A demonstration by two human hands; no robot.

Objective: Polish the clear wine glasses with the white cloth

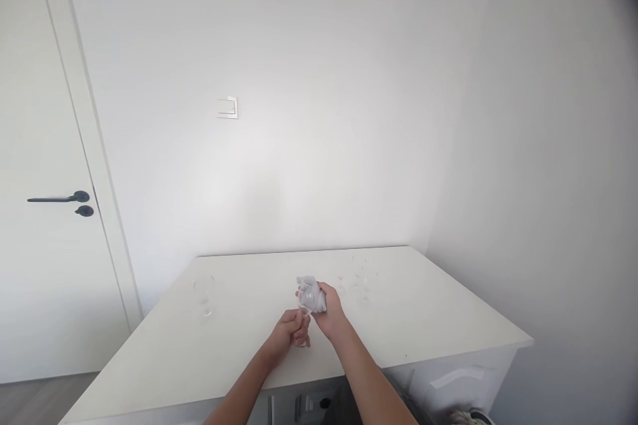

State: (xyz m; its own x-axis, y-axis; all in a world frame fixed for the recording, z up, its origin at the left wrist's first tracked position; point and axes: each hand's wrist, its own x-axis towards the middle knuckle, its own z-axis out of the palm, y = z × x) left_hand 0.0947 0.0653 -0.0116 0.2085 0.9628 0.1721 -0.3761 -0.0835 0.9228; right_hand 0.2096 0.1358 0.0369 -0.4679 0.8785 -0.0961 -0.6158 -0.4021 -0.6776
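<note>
My right hand (329, 311) is closed on a crumpled white cloth (310, 293), held just above the middle of the white table (239, 339). The cloth seems wrapped around the bowl of a clear glass, which is mostly hidden. My left hand (289, 333) is closed just below and to the left of it, pinching what looks like the stem of that glass (303, 340). The two hands touch each other.
A clear stemmed glass (204, 293) stands on the table's left part. More clear glassware (359, 277) stands faintly visible at the back right. A white wall with a switch (227, 107) is behind. A door with a dark handle (64, 198) is on the left.
</note>
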